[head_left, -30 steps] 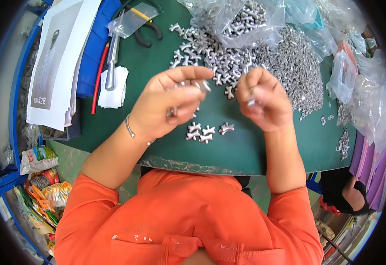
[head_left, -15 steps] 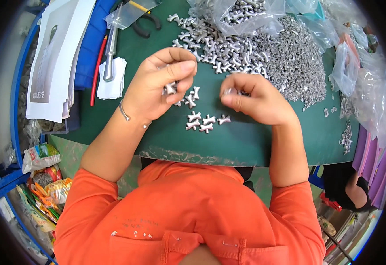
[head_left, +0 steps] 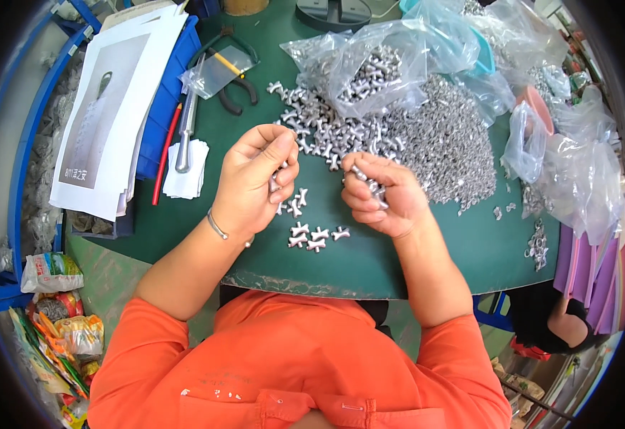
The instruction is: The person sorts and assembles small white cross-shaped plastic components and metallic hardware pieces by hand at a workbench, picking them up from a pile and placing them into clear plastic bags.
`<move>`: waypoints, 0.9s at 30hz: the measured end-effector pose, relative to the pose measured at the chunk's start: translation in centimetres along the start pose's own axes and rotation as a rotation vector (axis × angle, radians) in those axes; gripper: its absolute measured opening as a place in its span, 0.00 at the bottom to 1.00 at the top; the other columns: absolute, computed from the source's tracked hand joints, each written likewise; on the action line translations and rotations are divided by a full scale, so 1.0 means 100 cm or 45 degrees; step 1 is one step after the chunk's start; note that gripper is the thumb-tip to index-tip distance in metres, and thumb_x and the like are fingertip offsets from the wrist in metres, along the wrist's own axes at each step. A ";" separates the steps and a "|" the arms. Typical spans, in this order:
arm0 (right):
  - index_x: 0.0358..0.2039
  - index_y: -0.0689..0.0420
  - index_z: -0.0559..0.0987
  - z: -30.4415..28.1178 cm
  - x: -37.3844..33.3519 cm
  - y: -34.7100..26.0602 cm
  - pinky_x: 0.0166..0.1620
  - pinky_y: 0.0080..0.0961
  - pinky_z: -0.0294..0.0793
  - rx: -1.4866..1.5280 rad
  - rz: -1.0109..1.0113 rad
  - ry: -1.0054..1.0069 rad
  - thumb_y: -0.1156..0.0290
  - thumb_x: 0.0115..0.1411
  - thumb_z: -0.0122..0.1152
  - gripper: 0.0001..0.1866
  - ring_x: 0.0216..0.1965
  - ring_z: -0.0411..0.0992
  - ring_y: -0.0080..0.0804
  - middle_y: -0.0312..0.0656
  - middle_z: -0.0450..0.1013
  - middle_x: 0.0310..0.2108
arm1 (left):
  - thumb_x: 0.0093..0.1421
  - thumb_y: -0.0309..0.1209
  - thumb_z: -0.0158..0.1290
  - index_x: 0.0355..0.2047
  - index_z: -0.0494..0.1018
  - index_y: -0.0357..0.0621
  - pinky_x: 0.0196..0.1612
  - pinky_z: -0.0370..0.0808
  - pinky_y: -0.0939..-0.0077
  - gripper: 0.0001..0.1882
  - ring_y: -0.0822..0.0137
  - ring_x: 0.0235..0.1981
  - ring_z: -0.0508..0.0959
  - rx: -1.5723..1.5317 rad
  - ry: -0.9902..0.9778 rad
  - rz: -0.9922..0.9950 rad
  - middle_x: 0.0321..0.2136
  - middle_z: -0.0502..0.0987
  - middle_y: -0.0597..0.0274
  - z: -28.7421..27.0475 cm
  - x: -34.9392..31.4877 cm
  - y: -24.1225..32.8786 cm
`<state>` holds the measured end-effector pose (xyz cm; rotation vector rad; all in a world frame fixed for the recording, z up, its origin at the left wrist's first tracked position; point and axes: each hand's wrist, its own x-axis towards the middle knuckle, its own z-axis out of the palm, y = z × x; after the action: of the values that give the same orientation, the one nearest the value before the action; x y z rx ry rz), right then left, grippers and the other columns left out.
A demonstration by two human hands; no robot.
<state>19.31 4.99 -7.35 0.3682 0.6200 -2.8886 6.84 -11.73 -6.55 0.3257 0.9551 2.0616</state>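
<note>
My left hand [head_left: 259, 166] is raised over the green table, its fingers curled around silvery bone-shaped metal pieces [head_left: 277, 180], partly hidden by the fingers. Across from it, my right hand [head_left: 387, 193] is closed on more bone-shaped metal pieces [head_left: 369, 184], which show between thumb and curled fingers. The two hands are apart. Several loose bone-shaped pieces [head_left: 316, 238] lie grouped on the table between my forearms. A few others [head_left: 296, 203] rest beside my left fingers, partly covered by the hand.
Beyond my hands spreads a heap of bone-shaped pieces [head_left: 319, 125], partly under a clear plastic bag [head_left: 377, 68]. Right of it lies a pile of small metal bits [head_left: 448, 146]. Pliers [head_left: 232, 100], a red pencil [head_left: 167, 154], a metal-handled tool [head_left: 186, 139] and printed sheets [head_left: 112, 107] are leftward.
The view has shifted, so the table things appear lower and slightly left. My right hand has turned and come a little nearer the left, showing the pieces in its fingers.
</note>
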 end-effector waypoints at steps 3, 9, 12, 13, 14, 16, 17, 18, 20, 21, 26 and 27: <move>0.36 0.59 0.69 0.007 0.004 0.011 0.14 0.14 0.52 0.046 -0.008 0.057 0.67 0.62 0.45 0.09 0.17 0.58 0.24 0.39 0.64 0.20 | 0.62 0.29 0.47 0.35 0.67 0.42 0.15 0.59 0.88 0.04 0.80 0.18 0.64 0.175 0.074 0.200 0.24 0.68 0.65 0.026 -0.002 -0.005; 0.37 0.52 0.71 0.054 0.020 0.059 0.40 0.29 0.72 0.311 -0.440 0.445 0.59 0.61 0.42 0.12 0.39 0.69 0.29 0.38 0.69 0.36 | 0.50 0.23 0.56 0.27 0.73 0.42 0.33 0.70 0.73 0.04 0.65 0.30 0.74 1.586 -0.215 1.122 0.26 0.74 0.62 0.048 0.001 -0.022; 0.38 0.52 0.71 0.035 0.025 0.065 0.50 0.30 0.66 0.464 -0.646 0.176 0.59 0.61 0.40 0.14 0.45 0.66 0.29 0.38 0.67 0.41 | 0.46 0.20 0.56 0.27 0.74 0.41 0.35 0.69 0.71 0.07 0.59 0.32 0.73 1.594 -0.254 1.135 0.29 0.74 0.59 0.050 -0.002 -0.024; 0.36 0.52 0.71 0.033 0.028 0.059 0.47 0.29 0.68 0.440 -0.612 0.207 0.59 0.61 0.41 0.14 0.41 0.67 0.30 0.38 0.69 0.37 | 0.46 0.20 0.56 0.27 0.74 0.41 0.35 0.70 0.71 0.07 0.60 0.32 0.73 1.363 -0.137 1.153 0.30 0.74 0.58 0.049 -0.006 -0.024; 0.33 0.53 0.72 0.038 0.033 0.047 0.39 0.31 0.70 0.560 -0.488 0.308 0.59 0.60 0.42 0.13 0.34 0.69 0.31 0.39 0.69 0.34 | 0.46 0.19 0.56 0.27 0.74 0.40 0.34 0.70 0.72 0.07 0.60 0.31 0.73 1.131 -0.022 1.167 0.30 0.74 0.58 0.047 -0.009 -0.020; 0.30 0.54 0.71 0.036 0.030 0.015 0.30 0.29 0.69 0.542 -0.511 -0.078 0.61 0.59 0.43 0.12 0.27 0.69 0.31 0.39 0.69 0.30 | 0.47 0.18 0.56 0.27 0.73 0.38 0.35 0.70 0.74 0.06 0.62 0.31 0.74 1.158 0.031 1.269 0.29 0.74 0.57 0.044 -0.015 -0.005; 0.31 0.55 0.71 0.041 0.033 -0.001 0.28 0.27 0.69 0.488 -0.653 -0.036 0.63 0.58 0.44 0.11 0.27 0.68 0.31 0.40 0.69 0.30 | 0.48 0.18 0.56 0.27 0.73 0.37 0.35 0.70 0.76 0.06 0.63 0.30 0.74 1.122 0.086 1.225 0.28 0.74 0.57 0.036 -0.018 -0.003; 0.31 0.57 0.70 0.052 0.036 -0.018 0.25 0.26 0.69 0.429 -0.799 0.008 0.64 0.58 0.45 0.10 0.26 0.67 0.31 0.42 0.69 0.30 | 0.48 0.18 0.56 0.27 0.73 0.37 0.35 0.70 0.77 0.05 0.64 0.30 0.74 1.081 0.137 1.183 0.28 0.74 0.57 0.030 -0.021 -0.002; 0.31 0.58 0.71 0.072 0.049 -0.052 0.29 0.26 0.70 0.233 -1.233 0.469 0.68 0.57 0.47 0.08 0.27 0.67 0.32 0.41 0.69 0.28 | 0.50 0.18 0.56 0.28 0.73 0.36 0.35 0.70 0.78 0.05 0.65 0.30 0.74 1.052 0.181 1.137 0.28 0.74 0.57 0.020 -0.026 -0.001; 0.31 0.58 0.72 0.060 0.058 -0.076 0.29 0.24 0.69 0.138 -1.397 0.538 0.70 0.55 0.49 0.06 0.26 0.67 0.31 0.40 0.69 0.26 | 0.50 0.18 0.56 0.28 0.73 0.35 0.36 0.70 0.78 0.05 0.65 0.30 0.74 1.027 0.184 1.115 0.28 0.74 0.57 0.019 -0.028 -0.002; 0.35 0.61 0.75 0.046 0.087 -0.101 0.34 0.26 0.69 -0.157 -1.305 0.748 0.77 0.52 0.53 0.09 0.27 0.67 0.31 0.40 0.70 0.27 | 0.51 0.19 0.56 0.28 0.73 0.35 0.36 0.69 0.80 0.04 0.68 0.30 0.73 1.098 0.235 1.103 0.28 0.74 0.58 0.001 -0.033 0.004; 0.36 0.62 0.75 0.038 0.081 -0.103 0.35 0.28 0.69 -0.607 -1.502 0.835 0.75 0.52 0.53 0.10 0.28 0.67 0.33 0.41 0.71 0.28 | 0.51 0.19 0.56 0.28 0.73 0.35 0.34 0.69 0.81 0.04 0.69 0.29 0.73 1.108 0.232 1.054 0.29 0.74 0.58 -0.002 -0.034 0.006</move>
<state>8.60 11.77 -2.30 1.2202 2.2113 -3.3310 8.50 -14.66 -5.92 1.1543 2.0722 2.2586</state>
